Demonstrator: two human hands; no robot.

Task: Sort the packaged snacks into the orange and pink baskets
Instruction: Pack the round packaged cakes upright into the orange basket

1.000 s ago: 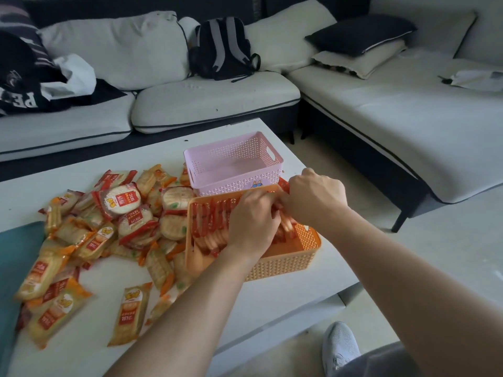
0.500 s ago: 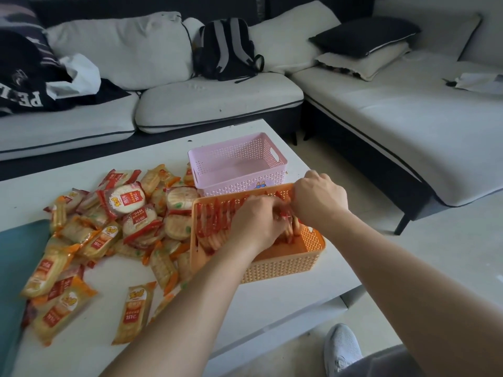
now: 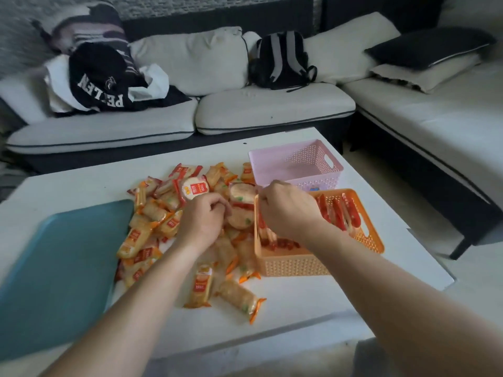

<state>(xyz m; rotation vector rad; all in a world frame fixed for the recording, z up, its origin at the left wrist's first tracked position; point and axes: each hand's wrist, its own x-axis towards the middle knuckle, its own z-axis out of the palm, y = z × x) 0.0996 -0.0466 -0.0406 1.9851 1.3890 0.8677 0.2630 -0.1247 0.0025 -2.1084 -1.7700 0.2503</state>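
Left hand [image 3: 204,219] now on snack pile [image 3: 159,213]

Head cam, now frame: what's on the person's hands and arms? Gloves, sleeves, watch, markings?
Nothing worn. Left hand and right hand are bare, no gloves. No sleeve shows on either arm up to the frame's edge, and no watch, band or marking at either wrist. Rings: none seen, but the fingers are mostly hidden.
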